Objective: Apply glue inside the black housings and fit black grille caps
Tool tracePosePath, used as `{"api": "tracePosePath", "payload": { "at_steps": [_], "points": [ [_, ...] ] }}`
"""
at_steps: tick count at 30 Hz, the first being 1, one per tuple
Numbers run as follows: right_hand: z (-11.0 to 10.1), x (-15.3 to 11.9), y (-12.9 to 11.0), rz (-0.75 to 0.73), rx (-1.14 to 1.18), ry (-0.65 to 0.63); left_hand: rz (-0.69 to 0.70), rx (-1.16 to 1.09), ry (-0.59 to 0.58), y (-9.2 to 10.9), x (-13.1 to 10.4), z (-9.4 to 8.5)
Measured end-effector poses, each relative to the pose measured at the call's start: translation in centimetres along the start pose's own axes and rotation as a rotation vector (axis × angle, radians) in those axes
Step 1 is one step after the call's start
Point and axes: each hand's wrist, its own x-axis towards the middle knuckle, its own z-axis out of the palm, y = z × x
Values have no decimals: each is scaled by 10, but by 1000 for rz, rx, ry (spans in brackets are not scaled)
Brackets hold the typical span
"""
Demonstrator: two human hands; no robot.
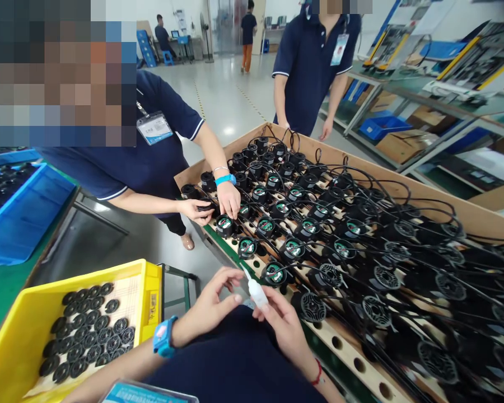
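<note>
A small white squeeze bottle (257,293) with a thin pointed nozzle is in my right hand (280,319), its tip slanting up and left. Beside the nozzle, my left hand (218,299) hovers with thumb and fingers apart, and nothing shows between them. Just beyond the tip sits an open black motor housing (274,273) with a green circuit board inside. Another open housing (247,247) stands to its left. Right of my right hand is a housing topped by a slotted round cover (313,307).
A wooden rack (338,341) bears many black housings and looping cables. At left stands a yellow bin (153,291) with black round covers (94,336). Across the rack a co-worker's hands (228,198) touch the housings; another person (315,67) stands behind. A blue bin (29,215) is further left.
</note>
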Motion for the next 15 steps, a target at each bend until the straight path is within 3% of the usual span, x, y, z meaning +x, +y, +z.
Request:
{"api": "tracePosePath", "payload": {
  "at_steps": [4,7,11,15],
  "points": [
    [-23,9,1,-21,104,45,-15,310,293,-16,31,-33],
    [-38,13,-1,-34,186,81,-34,395,419,-36,57,-54],
    [-42,21,-14,-22,292,181,-54,423,455,-66,87,-64],
    [-30,36,-25,2,432,320,-64,411,401,-89,109,-64]
  ]
}}
